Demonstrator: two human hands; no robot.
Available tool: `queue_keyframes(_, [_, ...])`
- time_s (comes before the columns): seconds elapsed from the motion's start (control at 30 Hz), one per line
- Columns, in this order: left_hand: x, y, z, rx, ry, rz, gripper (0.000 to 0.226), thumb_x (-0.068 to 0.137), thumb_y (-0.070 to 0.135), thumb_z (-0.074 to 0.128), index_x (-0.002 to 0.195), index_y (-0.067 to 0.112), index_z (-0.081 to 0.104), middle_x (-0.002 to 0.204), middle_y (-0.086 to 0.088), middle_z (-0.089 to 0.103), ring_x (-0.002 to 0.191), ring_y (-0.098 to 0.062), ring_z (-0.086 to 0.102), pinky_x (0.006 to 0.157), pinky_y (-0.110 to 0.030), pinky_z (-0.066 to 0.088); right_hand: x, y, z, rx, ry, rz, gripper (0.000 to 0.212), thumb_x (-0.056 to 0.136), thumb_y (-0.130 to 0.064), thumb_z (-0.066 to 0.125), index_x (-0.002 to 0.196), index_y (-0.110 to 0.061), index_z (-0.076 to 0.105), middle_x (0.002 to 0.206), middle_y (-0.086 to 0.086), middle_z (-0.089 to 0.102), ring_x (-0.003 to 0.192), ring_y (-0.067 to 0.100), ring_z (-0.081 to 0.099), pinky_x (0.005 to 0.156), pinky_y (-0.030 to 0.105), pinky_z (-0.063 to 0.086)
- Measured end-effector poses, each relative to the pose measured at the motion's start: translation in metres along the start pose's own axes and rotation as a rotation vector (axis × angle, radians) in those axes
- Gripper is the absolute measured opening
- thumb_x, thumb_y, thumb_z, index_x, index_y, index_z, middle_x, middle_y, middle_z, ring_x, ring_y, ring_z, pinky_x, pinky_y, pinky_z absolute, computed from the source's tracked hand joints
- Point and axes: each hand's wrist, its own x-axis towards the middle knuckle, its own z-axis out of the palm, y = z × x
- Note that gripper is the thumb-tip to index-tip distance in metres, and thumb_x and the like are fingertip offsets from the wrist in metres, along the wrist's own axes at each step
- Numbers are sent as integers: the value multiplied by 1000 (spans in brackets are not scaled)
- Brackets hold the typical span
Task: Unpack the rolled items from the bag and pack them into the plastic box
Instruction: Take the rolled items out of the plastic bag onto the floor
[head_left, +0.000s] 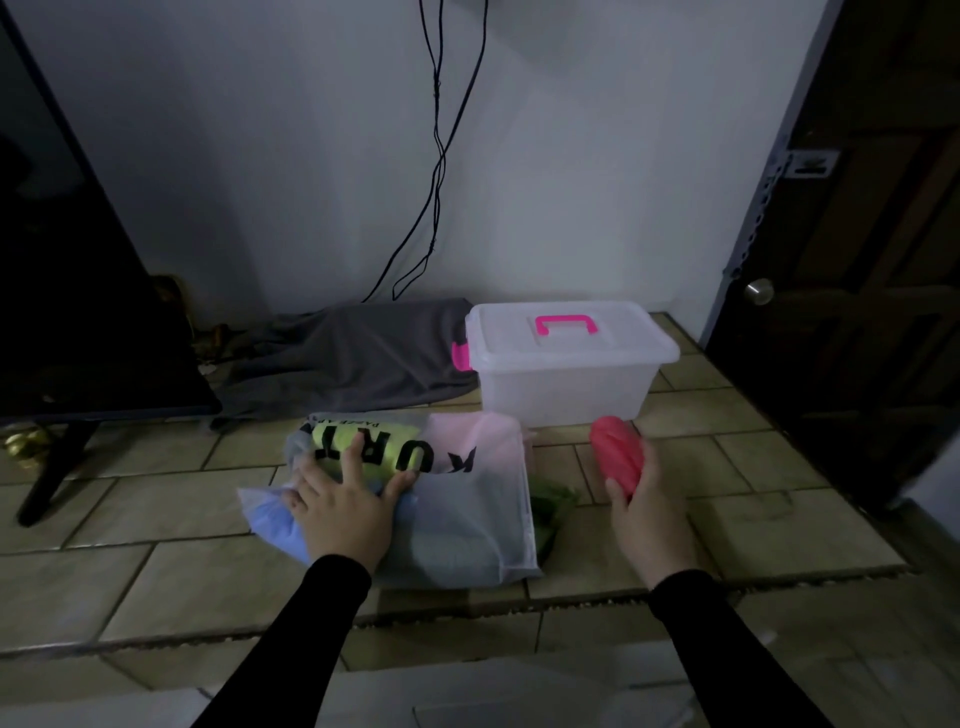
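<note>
Ridges run lengthwise along the red roll (617, 452), a short, fat cylinder with a rounded far end, matte and evenly coloured. The right hand (649, 514) grips it by its near end, fingers curled round it, and holds it tilted just in front of the storage box (566, 384), at the box's near right corner and clear of the tiled floor (753, 519).

The box is translucent white, its lid on, with a bright pink handle (566, 325) on top and a pink latch (460, 356) on its left side. In front of the box and to its left lies a frosted zip bag (467, 519) with large black letters printed on it. Soft bundles show dimly through it – a yellow-green bundle (363, 441) at the end nearer the box and a blue piece (278, 525) at the corner farthest from it. The left hand (345, 512) rests flat on this bag with fingers spread and straight, pressing on the yellow-green bundle.

A green item (550, 506) pokes out from under the bag's right edge, in front of the box. Left of the box a grey cloth (358, 353) lies crumpled against the wall, with black cables (439, 156) hanging above it. A dark television (78, 312) stands far left of the box – a dark door (857, 260) to its right.
</note>
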Motion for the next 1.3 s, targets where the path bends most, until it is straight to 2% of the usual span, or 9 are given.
queue_keyframes(0.1, [0,1,-1,-6,-2,9,78,79,69,51,141,24,38,142,-33,30,128,-49,37,108,-57,27,6,5,3,-330,-112,53,55,97,-44,37,146,-20,27,136,13,51,121,35,43,95,41,39])
queue_keyframes(0.27, [0,2,-4,7,-22,5,78,80,70,48,143,25,35,145,-33,26,131,-47,34,110,-55,24,-2,-24,-3,-282,19,-208,53,91,-49,48,133,-17,46,140,6,44,129,25,35,105,38,35])
queue_keyframes(0.43, [-1,4,-6,-6,-33,1,78,80,70,47,143,27,33,146,-32,24,133,-46,32,112,-54,22,-18,-46,1,-159,-542,-239,59,74,-57,67,124,-29,54,121,-8,62,105,12,60,89,27,49])
queue_keyframes(0.6, [-1,3,-6,-20,-53,-11,78,80,71,46,144,28,31,147,-32,22,135,-45,30,113,-53,20,-18,-54,11,-252,-597,-266,44,63,-57,68,98,-31,61,103,-4,66,85,16,64,82,39,55])
queue_keyframes(0.7, [-2,4,-8,-20,-58,-10,78,81,72,44,144,28,30,147,-31,22,136,-45,28,114,-53,20,-21,-60,10,-278,-663,-287,62,64,-56,70,119,-32,56,128,5,54,111,24,58,95,44,50])
queue_keyframes(0.77, [-2,4,-9,-28,-56,-6,78,81,71,44,144,28,30,148,-31,22,136,-45,28,114,-53,19,-23,-63,8,-245,-681,-308,53,71,-48,70,120,-31,56,123,1,61,114,22,58,95,42,50])
queue_keyframes(0.9, [-2,3,-9,-22,-55,-5,78,81,72,44,144,29,29,148,-30,21,137,-44,28,114,-52,20,-23,-55,2,-102,-628,-252,45,81,-33,70,124,-27,59,115,-6,65,100,12,61,81,24,49])
queue_keyframes(1.1, [-1,1,-6,-24,-49,-14,79,80,73,45,144,29,30,147,-31,23,135,-46,30,113,-53,21,-27,-34,-12,-131,-399,-263,59,85,-33,65,140,-32,44,110,-3,50,97,11,53,79,20,42])
queue_keyframes(1.3, [-2,3,-6,-28,-49,-19,79,80,71,47,144,28,32,146,-32,24,134,-47,30,112,-54,21,-42,-26,-13,-113,-100,-275,51,80,-35,68,129,-29,58,104,0,52,92,15,55,74,22,45])
